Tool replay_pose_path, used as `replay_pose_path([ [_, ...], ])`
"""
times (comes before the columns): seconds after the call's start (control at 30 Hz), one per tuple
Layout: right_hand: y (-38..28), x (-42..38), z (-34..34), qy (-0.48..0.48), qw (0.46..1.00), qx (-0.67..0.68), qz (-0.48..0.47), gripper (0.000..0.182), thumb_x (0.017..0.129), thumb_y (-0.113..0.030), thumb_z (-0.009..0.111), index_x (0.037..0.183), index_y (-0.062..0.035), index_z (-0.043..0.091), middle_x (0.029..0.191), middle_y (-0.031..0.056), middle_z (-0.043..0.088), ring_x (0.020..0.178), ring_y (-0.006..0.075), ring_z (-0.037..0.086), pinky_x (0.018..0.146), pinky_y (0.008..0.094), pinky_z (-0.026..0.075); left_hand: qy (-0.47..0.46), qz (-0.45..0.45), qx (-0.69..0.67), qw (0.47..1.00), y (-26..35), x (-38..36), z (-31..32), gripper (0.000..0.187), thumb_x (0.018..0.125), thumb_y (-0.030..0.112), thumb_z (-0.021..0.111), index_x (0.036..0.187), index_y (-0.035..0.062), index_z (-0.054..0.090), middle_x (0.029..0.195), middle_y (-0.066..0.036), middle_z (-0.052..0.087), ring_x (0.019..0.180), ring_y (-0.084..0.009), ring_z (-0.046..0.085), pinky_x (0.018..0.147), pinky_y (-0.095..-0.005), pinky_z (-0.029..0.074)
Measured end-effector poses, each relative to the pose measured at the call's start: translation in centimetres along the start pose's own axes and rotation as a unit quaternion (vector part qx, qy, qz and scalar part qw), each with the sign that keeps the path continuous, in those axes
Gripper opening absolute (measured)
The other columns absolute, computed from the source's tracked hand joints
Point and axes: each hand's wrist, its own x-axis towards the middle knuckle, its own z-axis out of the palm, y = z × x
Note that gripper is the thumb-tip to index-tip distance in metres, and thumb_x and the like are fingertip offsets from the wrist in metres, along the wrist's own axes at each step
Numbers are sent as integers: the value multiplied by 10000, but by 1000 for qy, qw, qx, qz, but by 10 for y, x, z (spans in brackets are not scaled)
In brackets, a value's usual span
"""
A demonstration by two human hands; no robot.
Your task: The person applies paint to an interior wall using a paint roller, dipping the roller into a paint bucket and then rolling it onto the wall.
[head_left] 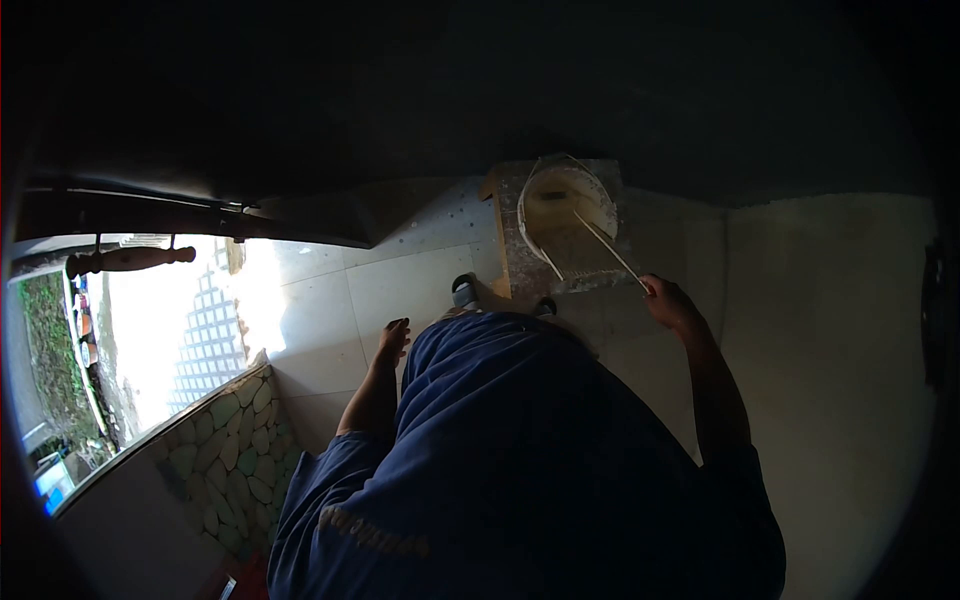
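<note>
Pale floor tiles (400,290) lie bare left & right of bucket (568,215), which sits on a rough board (512,240) ahead, dark wall behind. Bucket round, whitish, thin wire handle (605,245). R hand (668,300) reaches fwd, arm extended, fingers closed on handle end. L hand (393,340) hangs by hip, fingers loose, holding nothing. Mosaic stone ledge (235,450) lower left.

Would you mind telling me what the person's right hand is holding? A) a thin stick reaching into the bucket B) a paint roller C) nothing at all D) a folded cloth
A: the right hand grips a thin stick that slants up into the pale bucket on the tiled floor, while the left hand hangs free.
</note>
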Motion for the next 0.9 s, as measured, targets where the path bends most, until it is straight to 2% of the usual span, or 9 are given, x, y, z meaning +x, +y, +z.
replay_pose_path([
  [0.33, -2, -5, 2, -20, 1000, 3, 21, 360, 802, -130, 540, 1160, -88, 543, 884, 131, 621, 820, 300, 621, 720, 392, 482, 2, -4, 0, 1000, 0, 4, -5, 550, 850, 489, 521, 1291, 164, 475, 1164, -62, 567, 1007, -257, 546, 764, -455, 427],
  [0.4, -2, -7, 1, -27, 999, 3, 22, 357, 803, -133, 536, 1157, -88, 546, 889, 132, 622, 823, 299, 622, 718, 390, 481, -22, -9, -11, 1000, 3, 3, -9, 609, 873, 491, 492, 1368, 158, 369, 1320, -112, 479, 1205, -343, 449, 914, -545, 341],
  [0.43, -2, -8, 0, -34, 999, 3, 23, 354, 804, -135, 532, 1154, -89, 549, 893, 133, 623, 826, 298, 622, 717, 388, 480, -22, -10, -11, 1000, 4, 3, -9, 609, 873, 491, 492, 1368, 158, 369, 1320, -112, 479, 1205, -343, 449, 914, -545, 341],
  [0.5, -3, -10, -1, -38, 999, 7, 29, 352, 805, -136, 526, 1152, -89, 553, 894, 135, 624, 822, 296, 624, 713, 385, 481, 12, 3, -7, 1000, 4, 5, -9, 558, 852, 489, 519, 1300, 161, 467, 1163, -67, 568, 1025, -275, 548, 773, -462, 424],
  [0.9, -10, -25, -12, -71, 995, 15, 66, 341, 807, -139, 503, 1141, -110, 565, 894, 133, 630, 789, 276, 633, 689, 375, 485, 4, 7, 10, 1000, 5, 7, -1, 548, 848, 485, 519, 1287, 160, 481, 1157, -71, 573, 998, -263, 556, 754, -454, 430],
])
